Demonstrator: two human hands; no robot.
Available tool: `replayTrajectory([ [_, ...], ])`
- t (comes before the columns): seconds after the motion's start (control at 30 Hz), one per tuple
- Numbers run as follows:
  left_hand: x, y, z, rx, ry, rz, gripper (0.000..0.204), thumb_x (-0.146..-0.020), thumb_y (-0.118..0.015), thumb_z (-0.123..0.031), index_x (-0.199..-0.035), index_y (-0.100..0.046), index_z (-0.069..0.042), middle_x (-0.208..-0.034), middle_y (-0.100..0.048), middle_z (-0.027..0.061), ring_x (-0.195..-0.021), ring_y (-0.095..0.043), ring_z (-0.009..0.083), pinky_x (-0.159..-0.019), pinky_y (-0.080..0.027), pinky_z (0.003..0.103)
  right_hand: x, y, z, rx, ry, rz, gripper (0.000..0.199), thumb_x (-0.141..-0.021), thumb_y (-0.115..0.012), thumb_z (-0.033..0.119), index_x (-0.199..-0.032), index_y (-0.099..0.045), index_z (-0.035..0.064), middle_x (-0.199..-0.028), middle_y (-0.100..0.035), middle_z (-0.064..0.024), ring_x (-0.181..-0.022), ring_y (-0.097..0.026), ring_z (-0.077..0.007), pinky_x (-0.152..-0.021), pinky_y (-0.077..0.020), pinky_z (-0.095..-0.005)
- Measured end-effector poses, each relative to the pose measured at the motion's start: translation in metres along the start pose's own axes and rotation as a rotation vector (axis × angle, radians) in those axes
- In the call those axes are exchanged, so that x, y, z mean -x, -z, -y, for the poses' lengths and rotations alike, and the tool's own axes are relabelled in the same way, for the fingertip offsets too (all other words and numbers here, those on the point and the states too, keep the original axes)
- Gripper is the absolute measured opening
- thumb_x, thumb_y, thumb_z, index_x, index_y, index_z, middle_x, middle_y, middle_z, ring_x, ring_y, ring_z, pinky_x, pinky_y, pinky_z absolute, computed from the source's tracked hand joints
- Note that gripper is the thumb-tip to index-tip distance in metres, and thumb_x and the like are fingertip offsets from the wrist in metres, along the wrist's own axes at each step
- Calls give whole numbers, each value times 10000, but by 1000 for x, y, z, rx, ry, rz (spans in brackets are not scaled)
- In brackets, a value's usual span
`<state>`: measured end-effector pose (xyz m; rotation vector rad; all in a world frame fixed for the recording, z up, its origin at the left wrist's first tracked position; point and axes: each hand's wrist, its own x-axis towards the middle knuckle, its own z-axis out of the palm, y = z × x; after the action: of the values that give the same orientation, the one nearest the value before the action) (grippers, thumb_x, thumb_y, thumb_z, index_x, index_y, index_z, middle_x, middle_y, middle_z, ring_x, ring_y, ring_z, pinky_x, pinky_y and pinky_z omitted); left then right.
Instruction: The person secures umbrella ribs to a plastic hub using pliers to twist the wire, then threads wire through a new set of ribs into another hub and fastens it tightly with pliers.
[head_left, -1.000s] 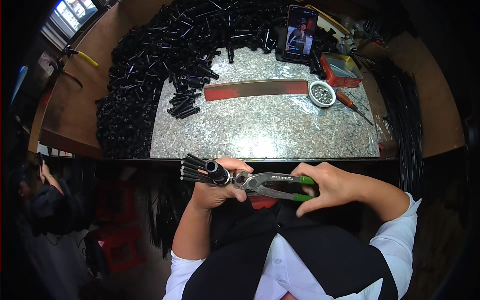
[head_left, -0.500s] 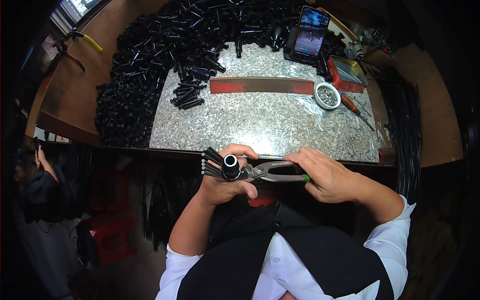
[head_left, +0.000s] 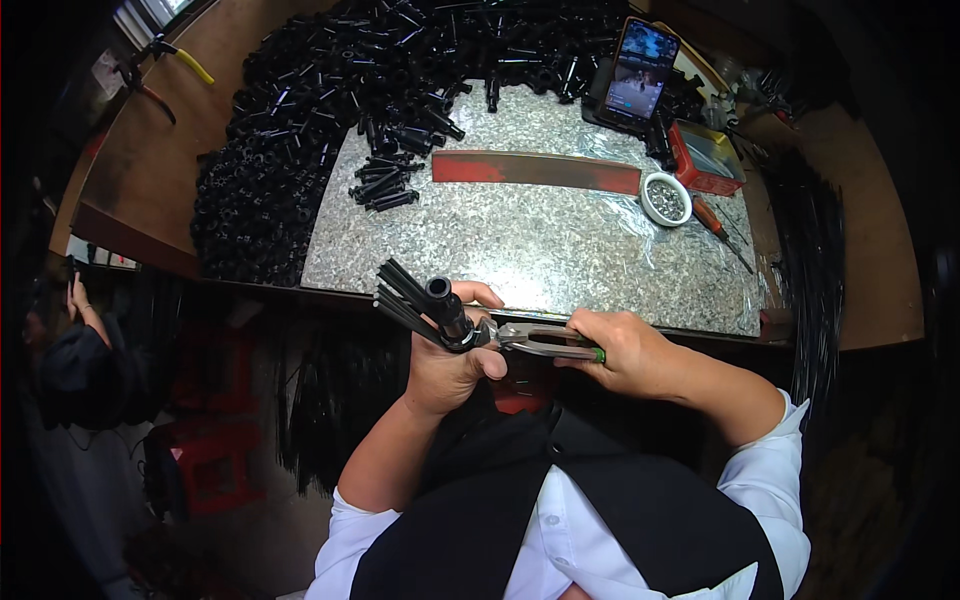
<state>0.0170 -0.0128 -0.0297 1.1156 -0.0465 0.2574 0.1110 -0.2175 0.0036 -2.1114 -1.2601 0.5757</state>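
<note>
A hand could pass low over the speckled table (head_left: pixel 520 235) between its near edge and the flat red strip (head_left: pixel 535 172). Heaped black parts (head_left: pixel 290 140) bar the left and far sides, while the white bowl (head_left: pixel 649 211), screwdriver (head_left: pixel 706 215), red tin (head_left: pixel 715 183) and propped phone (head_left: pixel 642 75) crowd the right; nearer, the pliers (head_left: pixel 545 349) bridge the gap between left hand (head_left: pixel 445 372) and right hand (head_left: pixel 628 352).

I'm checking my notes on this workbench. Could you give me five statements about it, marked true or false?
1. The right hand grips pliers. True.
2. The left hand is empty. False: the left hand holds a black tube.
3. A white bowl stands right of the reddish strip. True.
4. The phone has a dark screen. False: the phone's screen is lit.
5. The screwdriver has an orange handle. True.
</note>
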Motion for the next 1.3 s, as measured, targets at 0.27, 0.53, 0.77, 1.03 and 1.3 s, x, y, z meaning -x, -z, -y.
replayTrajectory([
  [0.27,-2,4,-3,113,5,-13,716,-622,-865,-277,-1108,-446,40,-570,-465,-67,-552,-458,27,-542,-358,176,6,8,-1,3,-58,-65,194,-800,-673,90,-883,-511,21,-752,-612,-179,-714,-619,-387,-587,-486,-425],
  [0.53,-2,9,-1,89,4,-14,621,-662,-825,-44,-1125,-419,37,-547,-473,-37,-504,-462,44,-497,-356,177,8,81,-48,261,-310,-603,80,-836,-596,94,-868,-555,32,-672,-585,-173,-669,-596,-369,-594,-449,-411],
  [0.77,2,2,1,46,-6,15,708,-629,-858,-114,-1122,-375,44,-529,-444,-33,-466,-436,54,-481,-345,177,-9,119,-72,597,-499,-357,163,-805,-634,178,-907,-625,51,-796,-642,-192,-786,-621,-377,-697,-471,-483],
  [1.03,4,-1,0,-2,17,30,727,-630,-865,-143,-1123,-363,39,-532,-438,-40,-476,-433,54,-501,-351,174,-33,120,-81,712,-502,-192,161,-769,-571,95,-897,-641,28,-830,-658,-195,-814,-643,-360,-737,-499,-463],
  [1.3,1,1,4,-15,18,42,720,-635,-861,-134,-1125,-363,41,-527,-436,-40,-474,-429,53,-501,-343,171,-32,119,-88,679,-472,-228,152,-781,-631,130,-882,-605,19,-819,-645,-197,-811,-627,-378,-711,-491,-472],
])
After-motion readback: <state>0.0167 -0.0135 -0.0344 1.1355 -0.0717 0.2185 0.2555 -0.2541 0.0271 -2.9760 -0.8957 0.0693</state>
